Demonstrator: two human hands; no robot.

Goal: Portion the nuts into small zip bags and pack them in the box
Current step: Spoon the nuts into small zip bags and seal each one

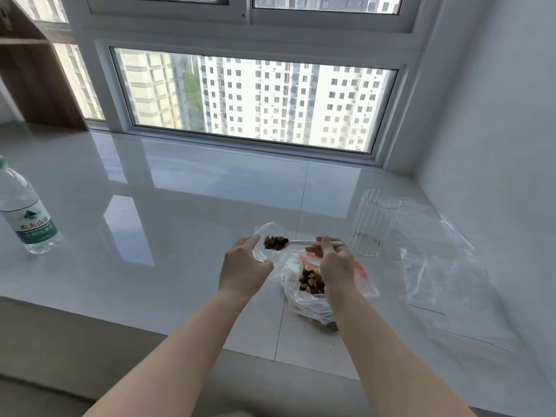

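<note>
Gripping a white spoon point(304, 242) heaped with nuts point(275, 242), the right hand point(335, 266) hovers beside a small zip bag point(264, 233) pinched open by the left hand point(245, 267), above the nut bag point(310, 296) near the worktop point(150, 206) front edge.

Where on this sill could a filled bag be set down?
Bare sill lies between the water bottle and the left hand, and back toward the window. Crowded on the right: nut bag, clear cup, empty bags.
</note>
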